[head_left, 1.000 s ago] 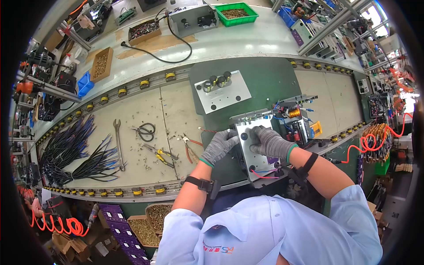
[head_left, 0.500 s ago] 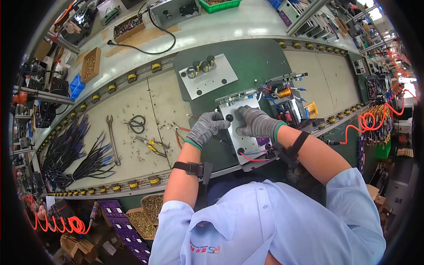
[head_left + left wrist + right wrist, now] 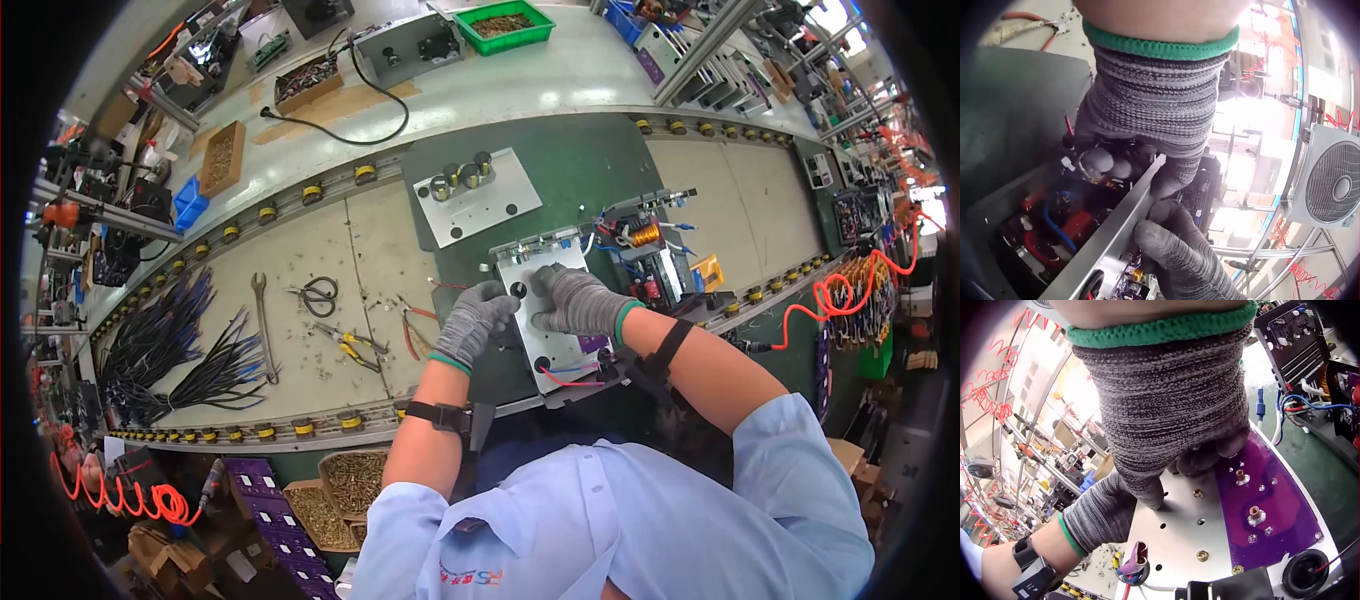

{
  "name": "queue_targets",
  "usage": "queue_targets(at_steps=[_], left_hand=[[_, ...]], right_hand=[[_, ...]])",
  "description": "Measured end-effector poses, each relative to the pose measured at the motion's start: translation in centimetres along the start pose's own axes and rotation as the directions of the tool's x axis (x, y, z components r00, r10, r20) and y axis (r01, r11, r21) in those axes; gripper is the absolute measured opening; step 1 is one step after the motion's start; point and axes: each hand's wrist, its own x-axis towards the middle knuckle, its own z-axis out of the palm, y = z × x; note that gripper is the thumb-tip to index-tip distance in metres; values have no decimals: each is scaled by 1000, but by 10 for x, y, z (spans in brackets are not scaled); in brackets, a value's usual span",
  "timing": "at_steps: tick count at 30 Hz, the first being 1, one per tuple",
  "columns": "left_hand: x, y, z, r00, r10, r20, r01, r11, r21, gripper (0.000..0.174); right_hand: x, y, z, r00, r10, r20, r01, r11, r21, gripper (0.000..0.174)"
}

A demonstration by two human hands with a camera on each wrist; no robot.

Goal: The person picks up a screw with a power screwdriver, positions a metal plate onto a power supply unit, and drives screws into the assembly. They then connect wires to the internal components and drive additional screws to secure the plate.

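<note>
A silvery metal plate [image 3: 562,347] with holes lies tilted over an electronic assembly at the near edge of the green board. My gloved left hand [image 3: 472,325] grips its left edge; in the left wrist view the thumb is on the outer side and the fingers reach inside, over red and blue wires [image 3: 1057,222]. My gloved right hand [image 3: 588,302] rests on the plate's face, thumb apart from bent fingers. The right wrist view shows those fingertips at the border of a purple circuit board [image 3: 1279,512]; what lies under them is hidden.
Right of the plate sits an open unit with a copper coil [image 3: 645,235]. Behind it lies a second plate with black capacitors [image 3: 468,176]. To the left are cutters [image 3: 412,330], yellow-handled pliers [image 3: 352,347], scissors [image 3: 318,296], a wrench [image 3: 264,325] and black cable bundles [image 3: 160,330].
The head view has shifted, so the plate and both hands appear further left and slightly higher than a second ago. Both hands stay at the plate, with only slight finger movement.
</note>
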Motion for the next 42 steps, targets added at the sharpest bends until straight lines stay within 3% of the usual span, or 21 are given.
queue_targets(at_steps=[4,6,7,8,9,10,11,14,18,20,24,26,27,30,31,32,34,36,38,40,42], left_hand=[[-14,-4,3,996,89,9,-89,996,-15,23],[-6,-32,-10,923,354,-152,-317,922,224,23],[-17,-26,-20,825,532,-188,-376,767,520,24],[-19,-26,-31,819,542,-189,-383,761,524,24],[-17,-33,-43,890,280,-359,-277,959,61,27],[-12,-40,-50,927,-44,-373,-132,892,-433,29],[-4,-47,-55,924,-127,-360,-84,853,-516,32],[10,-30,-32,915,-269,-301,117,890,-442,37],[50,-37,-27,853,-232,-468,98,951,-292,32],[46,-34,-27,855,-183,-485,29,951,-308,30],[24,-17,-23,807,67,-586,-36,997,64,45],[44,-25,-34,804,23,-595,266,880,393,52],[54,-30,-38,805,29,-593,263,878,400,52],[91,-56,-52,950,-161,-267,278,828,488,44],[118,-103,-68,975,3,-223,89,912,400,35],[99,-91,-62,976,4,-220,88,909,408,35],[35,-50,-42,919,-285,-273,205,936,-285,28],[17,-58,-45,924,-248,-293,153,938,-312,23],[5,-60,-42,903,77,-422,-173,966,-193,23],[-9,-38,-28,894,103,-436,-238,933,-268,24],[-20,-8,-12,766,433,-475,-543,831,-119,24]], right_hand=[[2,-7,-11,994,48,94,-47,999,-7,63],[5,-15,-16,994,41,101,-38,999,-23,68],[8,-25,-23,983,126,130,-125,992,-18,69],[14,-34,-27,964,214,159,-214,977,-15,71],[23,-36,-23,970,210,126,-198,975,-101,71],[30,-37,-20,969,212,126,-200,974,-102,71],[37,-38,-17,966,225,125,-213,971,-105,68],[46,-32,-9,954,268,135,-247,957,-154,57],[21,9,6,994,17,-112,5,983,186,46],[-5,3,-6,963,270,7,-148,506,850,44],[-44,-12,-17,965,258,-44,-99,515,851,42],[-55,-26,-22,975,132,-180,-18,849,527,38],[-50,-15,-11,976,30,-214,49,934,354,35],[-50,-28,-13,974,-92,-207,96,995,13,32],[-48,-26,-6,981,-93,-172,86,995,-44,32],[-50,-30,-6,986,-86,-146,79,996,-51,31],[-52,-32,-5,997,-77,-30,72,985,-158,27],[-54,-24,1,993,-105,-48,96,984,-149,25],[-56,-19,3,989,-134,-58,124,981,-147,23],[-53,-18,-4,993,-108,-41,102,987,-123,20],[-49,-25,-19,999,-38,-5,37,983,-181,20]])
